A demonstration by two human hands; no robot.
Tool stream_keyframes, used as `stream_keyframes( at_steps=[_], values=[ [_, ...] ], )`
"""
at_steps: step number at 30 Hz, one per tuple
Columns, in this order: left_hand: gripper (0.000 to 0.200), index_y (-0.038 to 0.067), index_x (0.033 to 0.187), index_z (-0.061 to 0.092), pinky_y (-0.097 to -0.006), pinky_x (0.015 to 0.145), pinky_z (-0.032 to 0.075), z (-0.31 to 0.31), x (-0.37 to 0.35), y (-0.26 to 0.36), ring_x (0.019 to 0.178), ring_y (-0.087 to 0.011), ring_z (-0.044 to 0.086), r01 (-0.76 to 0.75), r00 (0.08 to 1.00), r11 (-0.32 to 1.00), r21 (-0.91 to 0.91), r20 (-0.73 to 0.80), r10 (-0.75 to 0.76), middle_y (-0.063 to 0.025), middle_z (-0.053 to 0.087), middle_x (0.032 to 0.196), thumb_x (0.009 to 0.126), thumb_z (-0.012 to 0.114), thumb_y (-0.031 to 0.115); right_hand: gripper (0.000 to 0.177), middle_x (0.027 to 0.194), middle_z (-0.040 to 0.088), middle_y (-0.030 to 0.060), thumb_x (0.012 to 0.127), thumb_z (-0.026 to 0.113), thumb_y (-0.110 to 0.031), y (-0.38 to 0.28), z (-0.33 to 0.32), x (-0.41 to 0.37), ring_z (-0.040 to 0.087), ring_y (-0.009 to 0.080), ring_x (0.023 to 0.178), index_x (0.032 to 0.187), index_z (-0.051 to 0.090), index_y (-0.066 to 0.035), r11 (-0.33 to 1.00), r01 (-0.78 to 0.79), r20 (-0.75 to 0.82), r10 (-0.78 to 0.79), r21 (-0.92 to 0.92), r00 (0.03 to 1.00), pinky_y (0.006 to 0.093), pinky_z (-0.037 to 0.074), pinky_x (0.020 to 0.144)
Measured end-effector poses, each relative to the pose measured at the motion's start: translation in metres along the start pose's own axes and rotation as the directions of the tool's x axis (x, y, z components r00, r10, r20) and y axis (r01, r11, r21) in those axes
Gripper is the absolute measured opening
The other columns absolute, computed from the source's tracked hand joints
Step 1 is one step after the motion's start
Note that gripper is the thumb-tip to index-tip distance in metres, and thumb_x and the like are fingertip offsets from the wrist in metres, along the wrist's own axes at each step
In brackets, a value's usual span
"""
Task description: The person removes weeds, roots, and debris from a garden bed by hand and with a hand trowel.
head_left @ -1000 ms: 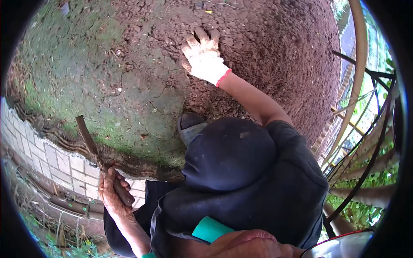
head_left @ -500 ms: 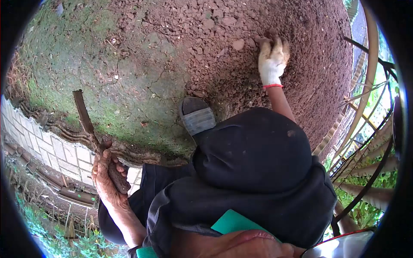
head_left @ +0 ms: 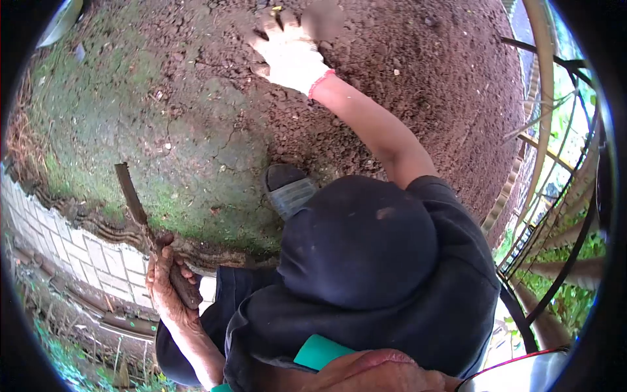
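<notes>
Bare and dirt-stained, my left hand [head_left: 168, 284] is wrapped round the brown handle of a soiled tool [head_left: 132, 196] at the lower left; its narrow dark blade points up over the mossy ground. My right hand [head_left: 287, 55], in a white glove with a red cuff and browned fingertips, reaches out low over the loose brown soil [head_left: 405, 85] at the top. Its fingers are spread, with nothing visible between them. A blurred round brown thing [head_left: 322, 19] is just right of those fingers; whether they touch it I cannot tell.
A sandalled foot [head_left: 290, 189] rests on the soil near the middle, below a dark-clothed knee [head_left: 359, 242]. Wavy edging [head_left: 98, 222] and pale paving [head_left: 85, 251] run along the left. Dark bars and poles [head_left: 568, 261] stand at the right, with plants behind.
My right hand has moved left and farther out, and its fingers have spread. The blurred brown thing now shows beside it. My left hand keeps its hold on the tool. The view has shifted slightly.
</notes>
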State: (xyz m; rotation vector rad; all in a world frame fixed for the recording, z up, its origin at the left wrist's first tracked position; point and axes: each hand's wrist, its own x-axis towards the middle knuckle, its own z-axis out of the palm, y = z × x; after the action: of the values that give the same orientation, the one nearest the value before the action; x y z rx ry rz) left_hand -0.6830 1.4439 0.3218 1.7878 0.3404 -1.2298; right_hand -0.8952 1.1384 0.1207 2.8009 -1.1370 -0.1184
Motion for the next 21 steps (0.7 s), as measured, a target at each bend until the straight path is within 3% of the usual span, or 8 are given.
stream_keyframes(
  at_steps=[5,9,10,12,15,16,19,21],
  values=[
    [0.037,-0.006,0.124,0.055,-0.0197,0.04,0.045,0.009,0.0,0.012,0.05,-0.0068,0.054,-0.023,0.999,0.998,0.05,0.05,0.021,-0.0016,0.055,0.072,0.095,0.062,0.016,0.051,0.113,0.059,0.0129,0.075,0.066,-0.028,0.034,0.028,-0.053,0.059,0.0268,0.105,0.122,0.059,-0.01,0.985,0.016,-0.281,0.033,0.17,0.959,0.0461,0.051,0.086],
    [0.034,0.001,0.12,0.062,-0.0181,0.042,0.039,0.013,0.007,0.014,0.05,-0.0053,0.053,-0.058,0.998,0.971,0.234,0.034,0.051,-0.0012,0.057,0.07,0.092,0.067,0.02,0.041,0.103,0.067,0.0144,0.085,0.059,-0.038,0.06,0.005,-0.097,0.062,0.0307,0.104,0.113,0.065,-0.007,0.936,-0.336,-0.158,0.35,0.109,0.923,0.0444,0.052,0.087],
    [0.034,0.002,0.119,0.063,-0.0186,0.042,0.038,0.012,0.014,0.007,0.05,-0.0054,0.052,-0.071,0.997,0.953,0.295,0.019,0.068,-0.0008,0.057,0.069,0.091,0.068,0.02,0.041,0.104,0.067,0.0143,0.085,0.064,-0.035,0.059,0.0,-0.099,0.061,0.0308,0.105,0.114,0.063,-0.006,0.758,-0.44,-0.089,0.541,0.482,0.836,0.0445,0.05,0.091],
    [0.037,0.0,0.118,0.063,-0.0206,0.044,0.04,0.021,0.025,-0.005,0.05,-0.0063,0.052,-0.093,0.991,0.89,0.446,-0.048,0.127,0.0,0.059,0.07,0.089,0.07,0.021,0.052,0.097,0.07,0.0175,0.087,0.069,-0.04,0.051,0.007,-0.092,0.068,0.0348,0.094,0.124,0.06,-0.004,-0.091,-0.301,0.299,0.56,0.949,0.772,0.0446,0.055,0.085],
    [0.04,0.001,0.119,0.063,-0.0228,0.048,0.045,0.036,0.032,-0.018,0.055,-0.0086,0.057,-0.1,0.993,0.84,0.533,-0.002,0.119,-0.001,0.06,0.076,0.089,0.071,0.026,0.052,0.124,0.059,0.019,0.088,0.069,-0.042,0.012,-0.052,-0.07,0.062,0.0356,0.108,0.127,0.058,-0.01,0.815,-0.169,-0.342,0.408,0.554,0.847,0.045,0.056,0.084],
    [0.041,0.0,0.12,0.063,-0.0236,0.049,0.046,0.047,0.029,-0.021,0.056,-0.0094,0.058,-0.104,0.993,0.826,0.555,0.008,0.119,-0.0023,0.062,0.078,0.088,0.071,0.026,0.057,0.132,0.052,0.0201,0.086,0.071,-0.043,0.001,-0.039,-0.065,0.056,0.0366,0.116,0.13,0.054,-0.011,0.872,0.018,-0.585,0.312,0.488,0.749,0.0456,0.053,0.088],
    [0.039,-0.005,0.115,0.062,-0.0253,0.051,0.047,0.087,0.03,-0.034,0.059,-0.0118,0.061,-0.114,0.986,0.86,0.498,0.16,0.038,-0.0076,0.066,0.079,0.087,0.068,0.022,0.057,0.132,0.051,0.0181,0.079,0.069,-0.023,-0.067,-0.078,-0.09,0.052,0.039,0.118,0.132,0.054,-0.009,0.822,0.081,-0.26,0.083,0.563,0.962,0.0511,0.043,0.099],
    [0.033,-0.007,0.106,0.062,-0.0257,0.051,0.048,0.116,0.026,-0.029,0.06,-0.0134,0.061,-0.088,0.948,0.853,0.514,0.306,-0.087,-0.0094,0.066,0.077,0.084,0.067,0.017,0.061,0.127,0.055,0.0169,0.075,0.073,-0.027,-0.094,-0.06,-0.089,0.053,0.0384,0.116,0.131,0.056,-0.008,0.689,0.449,-0.434,-0.212,0.569,0.875,0.0514,0.044,0.098]
  ],
)
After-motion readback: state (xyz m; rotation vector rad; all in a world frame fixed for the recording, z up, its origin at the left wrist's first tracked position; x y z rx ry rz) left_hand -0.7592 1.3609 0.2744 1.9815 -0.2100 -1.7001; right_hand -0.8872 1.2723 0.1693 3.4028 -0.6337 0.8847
